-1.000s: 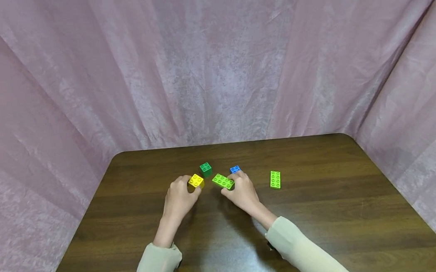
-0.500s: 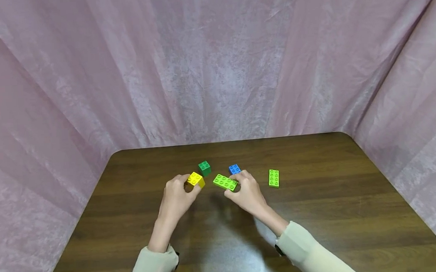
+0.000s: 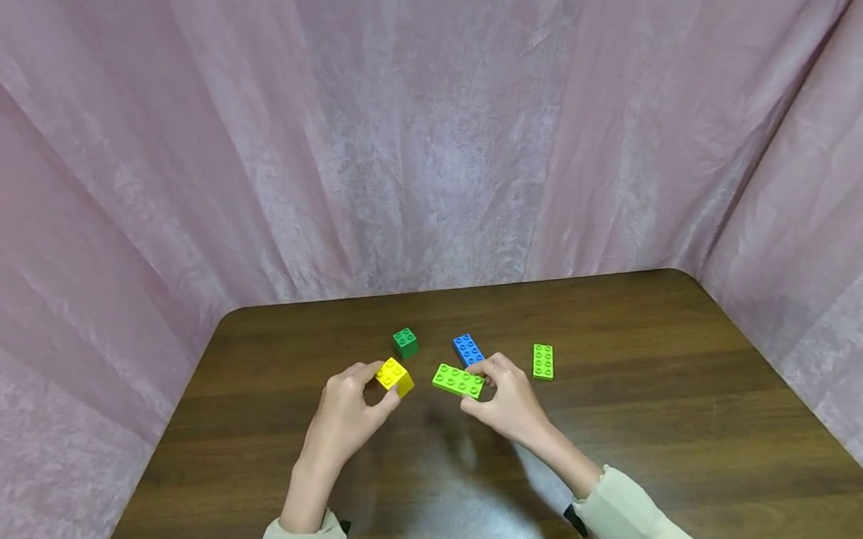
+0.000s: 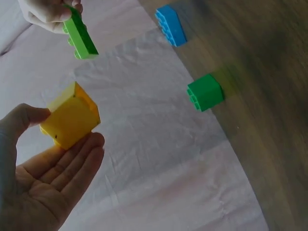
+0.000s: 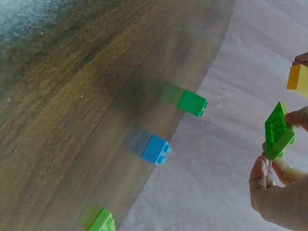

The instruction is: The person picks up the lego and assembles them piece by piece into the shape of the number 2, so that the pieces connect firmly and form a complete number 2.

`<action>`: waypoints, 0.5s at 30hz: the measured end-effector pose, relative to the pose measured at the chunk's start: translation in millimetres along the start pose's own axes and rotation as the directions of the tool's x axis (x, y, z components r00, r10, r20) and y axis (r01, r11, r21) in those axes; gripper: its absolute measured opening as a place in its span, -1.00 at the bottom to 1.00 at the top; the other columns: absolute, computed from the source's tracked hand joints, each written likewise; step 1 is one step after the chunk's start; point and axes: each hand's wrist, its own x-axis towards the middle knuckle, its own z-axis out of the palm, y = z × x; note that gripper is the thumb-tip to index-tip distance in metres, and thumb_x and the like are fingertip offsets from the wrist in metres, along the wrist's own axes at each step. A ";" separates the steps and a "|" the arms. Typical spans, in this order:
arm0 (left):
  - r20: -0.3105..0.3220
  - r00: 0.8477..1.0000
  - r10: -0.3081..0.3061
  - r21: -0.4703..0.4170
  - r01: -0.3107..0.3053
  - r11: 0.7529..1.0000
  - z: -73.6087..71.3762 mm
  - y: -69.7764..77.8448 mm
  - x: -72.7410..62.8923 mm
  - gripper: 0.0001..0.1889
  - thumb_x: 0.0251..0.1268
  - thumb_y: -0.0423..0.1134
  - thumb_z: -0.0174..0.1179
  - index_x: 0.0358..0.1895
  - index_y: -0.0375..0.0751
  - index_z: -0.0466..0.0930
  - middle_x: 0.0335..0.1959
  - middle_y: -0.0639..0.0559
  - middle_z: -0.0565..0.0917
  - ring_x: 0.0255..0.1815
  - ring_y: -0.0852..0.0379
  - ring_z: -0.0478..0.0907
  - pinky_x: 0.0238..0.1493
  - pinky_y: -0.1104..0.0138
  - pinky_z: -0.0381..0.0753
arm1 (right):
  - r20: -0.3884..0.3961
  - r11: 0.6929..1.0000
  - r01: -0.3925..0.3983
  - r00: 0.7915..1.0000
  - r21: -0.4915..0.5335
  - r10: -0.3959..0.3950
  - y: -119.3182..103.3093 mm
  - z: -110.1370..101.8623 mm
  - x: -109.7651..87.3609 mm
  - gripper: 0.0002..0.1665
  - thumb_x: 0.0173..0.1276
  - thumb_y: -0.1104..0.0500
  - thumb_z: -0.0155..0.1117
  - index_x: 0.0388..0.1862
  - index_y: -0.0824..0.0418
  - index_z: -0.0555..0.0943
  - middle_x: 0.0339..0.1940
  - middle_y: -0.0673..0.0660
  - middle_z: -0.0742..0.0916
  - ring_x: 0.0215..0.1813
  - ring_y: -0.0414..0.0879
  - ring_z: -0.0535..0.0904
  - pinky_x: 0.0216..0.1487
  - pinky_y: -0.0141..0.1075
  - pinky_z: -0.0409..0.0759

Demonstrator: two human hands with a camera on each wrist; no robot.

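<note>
My left hand (image 3: 346, 415) pinches a yellow toy building brick (image 3: 394, 376) between thumb and fingers, held above the table. In the left wrist view that yellow brick (image 4: 73, 115) shows its side, with the thumb on one face and the fingertips under another. My right hand (image 3: 512, 403) pinches a long, flat lime green brick (image 3: 457, 381) by its right end, studs up. Its hollow underside shows in the right wrist view on the lime brick (image 5: 277, 131). The two held bricks are close together but apart.
On the wooden table (image 3: 634, 422) stand a dark green brick (image 3: 405, 343), a blue brick (image 3: 468, 350) just beyond my right fingers, and a second lime green brick (image 3: 543, 361) to the right. A pink curtain (image 3: 423, 138) hangs behind the table.
The right hand has drawn its lime brick back toward me and a little right, uncovering more of the blue brick. The left hand has tilted the yellow brick and moved it slightly nearer.
</note>
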 end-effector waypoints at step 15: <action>0.201 0.980 0.000 -0.133 0.027 0.991 13.1 3.6 -8.8 -0.66 0.02 -0.46 0.34 -0.05 -0.43 0.65 -0.26 -0.11 0.71 -0.28 0.04 0.65 -0.24 0.26 0.70 | 0.171 0.999 0.034 0.985 -0.029 -0.029 15.1 -12.9 -19.5 -0.61 -0.06 0.28 0.42 -0.15 0.26 0.70 -0.33 0.02 0.64 -0.26 -0.06 0.50 -0.22 -0.41 0.45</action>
